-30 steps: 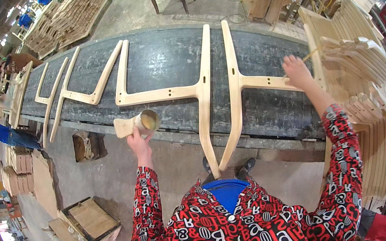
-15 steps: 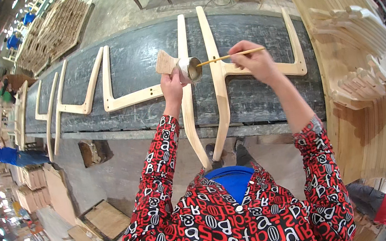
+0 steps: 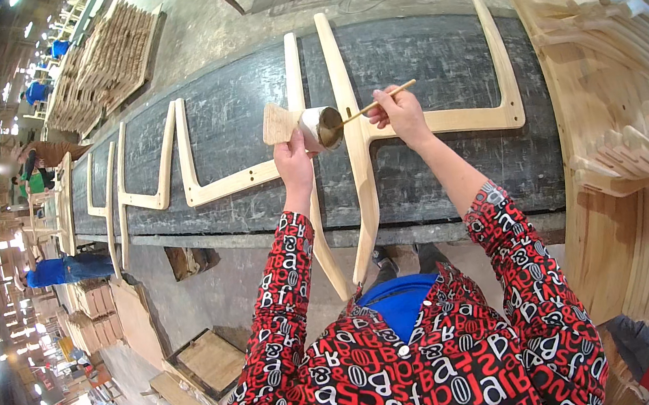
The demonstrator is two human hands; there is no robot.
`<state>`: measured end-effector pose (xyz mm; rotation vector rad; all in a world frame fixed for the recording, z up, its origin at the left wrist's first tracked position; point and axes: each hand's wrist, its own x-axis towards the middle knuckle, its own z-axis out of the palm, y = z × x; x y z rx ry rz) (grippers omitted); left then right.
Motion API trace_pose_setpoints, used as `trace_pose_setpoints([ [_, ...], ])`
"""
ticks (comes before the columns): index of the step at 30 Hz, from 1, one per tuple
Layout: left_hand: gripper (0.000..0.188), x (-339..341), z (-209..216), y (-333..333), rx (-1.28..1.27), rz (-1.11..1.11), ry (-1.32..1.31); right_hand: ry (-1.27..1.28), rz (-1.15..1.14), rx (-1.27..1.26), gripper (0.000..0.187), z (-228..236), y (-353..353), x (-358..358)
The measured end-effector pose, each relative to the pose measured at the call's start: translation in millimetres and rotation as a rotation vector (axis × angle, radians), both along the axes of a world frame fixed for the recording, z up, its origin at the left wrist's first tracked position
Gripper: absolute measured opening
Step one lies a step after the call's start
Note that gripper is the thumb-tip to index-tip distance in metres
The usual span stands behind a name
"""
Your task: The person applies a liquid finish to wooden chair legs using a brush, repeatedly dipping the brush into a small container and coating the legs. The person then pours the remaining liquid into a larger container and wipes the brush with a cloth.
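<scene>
My left hand [image 3: 293, 160] grips a small round pot [image 3: 319, 127] tipped on its side, with a flat wooden piece [image 3: 279, 122] held against it. My right hand [image 3: 397, 113] pinches a thin wooden stick [image 3: 374, 103] whose tip reaches into the pot's mouth. Both hands hover over two curved pale wooden frame parts [image 3: 357, 149] lying side by side on the dark workbench [image 3: 420, 59]. My sleeves are red with black and white letters.
More curved wooden frame parts [image 3: 170, 153] lie along the bench to the left. A tall stack of shaped wooden pieces [image 3: 617, 123] fills the right side. Boards and open boxes [image 3: 206, 361] sit on the floor at lower left. Another person [image 3: 63, 270] stands at far left.
My left hand lifted the pot from low by the bench edge to over the frame parts. My right hand left the stack at right and brought the stick into the pot.
</scene>
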<state>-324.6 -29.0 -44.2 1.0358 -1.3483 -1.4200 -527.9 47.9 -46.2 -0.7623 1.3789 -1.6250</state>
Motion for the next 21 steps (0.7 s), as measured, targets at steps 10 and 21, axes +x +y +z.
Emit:
trace_pose_setpoints([
  [10, 0.025, -6.9, 2.0, -10.8, 0.03, 0.074, 0.111, -0.329, -0.006, -0.104, 0.011, -4.4, -0.6, -6.5],
  [21, 0.026, -8.4, -8.9, -16.0, 0.062, 0.057, 0.118, -0.448, -0.272, 0.085, 0.022, -22.5, -3.7, 7.3],
])
